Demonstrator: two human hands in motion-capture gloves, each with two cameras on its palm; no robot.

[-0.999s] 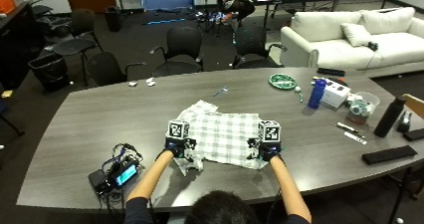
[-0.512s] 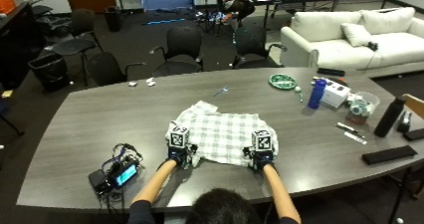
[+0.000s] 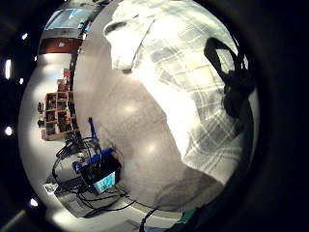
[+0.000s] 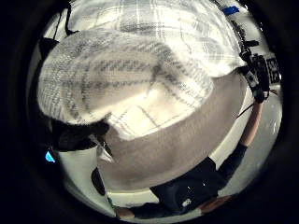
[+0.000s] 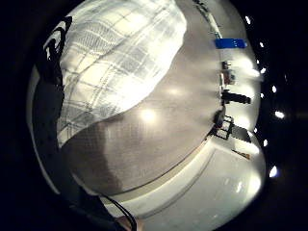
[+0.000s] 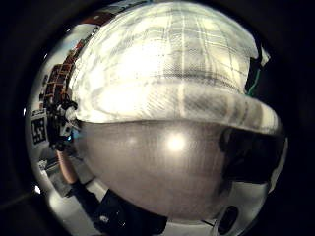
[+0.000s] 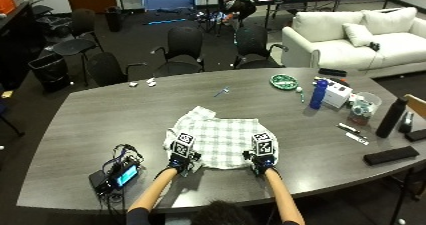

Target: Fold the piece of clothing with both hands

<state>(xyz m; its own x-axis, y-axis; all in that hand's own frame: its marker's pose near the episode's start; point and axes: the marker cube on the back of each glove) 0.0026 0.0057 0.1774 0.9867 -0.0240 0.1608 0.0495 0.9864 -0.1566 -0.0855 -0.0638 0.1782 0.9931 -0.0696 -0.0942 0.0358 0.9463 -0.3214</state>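
Since the earlier frames, both hands have been drawn back toward the person, from the middle of the shirt to its near edge. The checked shirt point(image 7: 223, 140) lies on the grey surface point(image 7: 93, 120), spread mostly flat, with a rumpled part at its far left corner.

The left hand point(image 7: 181, 157) is placed at the near left corner of the shirt. In the left thumb side palm view, a fold of the cloth point(image 4: 126, 79) is seen lifted close to the palm, and dark fingers point(image 4: 77, 135) are curled at its edge, so the cloth is pinched by this hand.

The right hand point(image 7: 263, 160) is placed at the near right corner. In the right thumb side palm view, the hem point(image 6: 182, 103) is raised above the surface, and a dark finger point(image 6: 251, 157) is seen under it at one side; the hem is gripped by this hand.

A small device with a lit screen and tangled cables point(image 7: 116, 172) lies on the surface to the left of the left hand, apart from the shirt. A blue bottle point(image 7: 318, 93), a white box point(image 7: 337, 94) and a green dish point(image 7: 285, 81) stand well beyond the shirt to the right. A black bottle point(image 7: 390, 117) stands near the right edge.
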